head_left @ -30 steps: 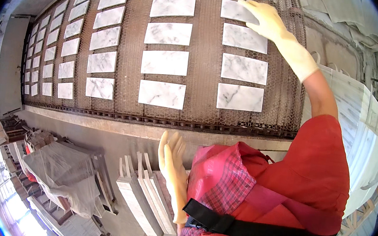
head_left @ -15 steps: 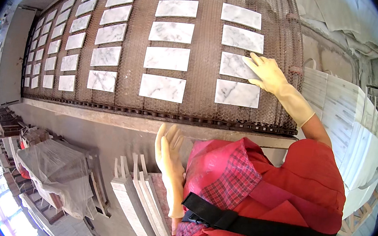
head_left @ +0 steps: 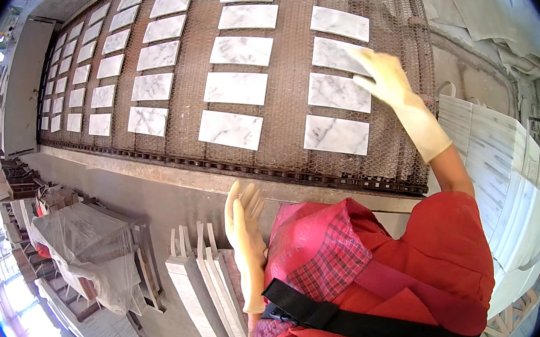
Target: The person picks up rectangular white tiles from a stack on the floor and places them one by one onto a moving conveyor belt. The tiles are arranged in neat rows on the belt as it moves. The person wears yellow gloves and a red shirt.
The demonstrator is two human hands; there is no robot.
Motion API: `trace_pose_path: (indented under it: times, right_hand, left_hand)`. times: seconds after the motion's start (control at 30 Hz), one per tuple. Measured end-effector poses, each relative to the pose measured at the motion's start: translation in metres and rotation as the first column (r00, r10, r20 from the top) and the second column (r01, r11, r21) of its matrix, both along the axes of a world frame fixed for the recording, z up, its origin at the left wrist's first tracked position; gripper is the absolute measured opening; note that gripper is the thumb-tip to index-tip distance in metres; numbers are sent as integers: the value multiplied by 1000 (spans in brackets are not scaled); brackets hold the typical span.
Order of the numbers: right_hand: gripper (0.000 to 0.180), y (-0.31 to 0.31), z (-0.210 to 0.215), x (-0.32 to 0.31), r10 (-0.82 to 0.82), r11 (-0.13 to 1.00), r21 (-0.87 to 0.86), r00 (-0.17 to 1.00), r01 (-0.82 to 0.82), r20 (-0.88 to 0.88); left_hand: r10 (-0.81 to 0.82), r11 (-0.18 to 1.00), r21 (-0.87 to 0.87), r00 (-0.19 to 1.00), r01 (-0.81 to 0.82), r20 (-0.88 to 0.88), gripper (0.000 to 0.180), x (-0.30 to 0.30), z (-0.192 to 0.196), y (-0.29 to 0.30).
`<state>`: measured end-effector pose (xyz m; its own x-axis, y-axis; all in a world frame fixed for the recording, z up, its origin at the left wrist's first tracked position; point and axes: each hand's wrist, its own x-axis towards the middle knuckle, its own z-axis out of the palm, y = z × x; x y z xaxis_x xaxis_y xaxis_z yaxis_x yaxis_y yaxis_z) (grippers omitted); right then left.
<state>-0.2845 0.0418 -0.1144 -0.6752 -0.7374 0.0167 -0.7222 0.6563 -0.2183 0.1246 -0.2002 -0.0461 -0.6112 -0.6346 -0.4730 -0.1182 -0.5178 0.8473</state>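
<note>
My right hand [head_left: 384, 75], in a pale yellow rubber glove, reaches over the mesh conveyor belt [head_left: 288, 71]. Its fingers are stretched out at the right end of a white, grey-veined marble tile [head_left: 336, 55]; whether they touch it I cannot tell. Nearer me in the same column lie two more such tiles, the middle one [head_left: 338, 92] and the front one [head_left: 336, 135]; another tile [head_left: 340, 23] lies beyond. In a matching glove, my left hand [head_left: 246, 216] hangs in front of the belt's near edge, fingers extended and holding nothing.
More marble tiles [head_left: 230, 130] lie in columns along the belt to the left. A wooden rail [head_left: 215, 181] borders its near side. Pale slabs [head_left: 484, 159] are stacked at right. Stone strips [head_left: 203, 284] and a plastic-covered stack [head_left: 85, 244] stand on the floor at lower left.
My right hand has moved away from me, from the second-nearest tile of the right column to the one beyond. My left hand stays nearly in place. The view has shifted slightly.
</note>
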Motion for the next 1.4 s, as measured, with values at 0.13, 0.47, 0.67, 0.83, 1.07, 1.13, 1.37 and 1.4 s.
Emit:
trace_pose_path:
  times: [0.13,0.47,0.67,0.83,1.07,1.13,1.37,1.4]
  right_hand:
    - [77,-3,-19,-20,-200,974,105,980,199,-8]
    - [81,-14,-27,-30,-129,988,83,991,132,-34]
    - [78,-16,-24,-30,-138,989,49,990,140,-37]
    - [76,-11,-28,-22,-196,981,7,980,196,-23]
    - [63,-18,-8,81,-146,966,-204,987,157,71]
    - [61,-25,-8,118,34,933,-360,999,-24,23]
    - [64,-88,9,203,391,783,-542,919,-306,45]
    - [62,-105,10,211,452,753,-563,889,-341,65]
  left_hand:
    - [7,1000,6,1000,-7,-2,57,1,-11,3]
    - [-19,1000,13,1000,19,14,61,-2,-14,16]
    - [-40,999,17,999,40,32,60,-9,-12,20]
    - [-56,998,11,998,56,17,60,-7,-15,19]
    - [16,1000,20,1000,-16,-13,58,7,-12,23]
    - [36,999,33,999,-36,-5,53,10,-14,21]
    - [30,997,72,973,-14,-227,37,57,-35,5]
    - [46,999,31,971,-40,-234,38,66,-36,-1]
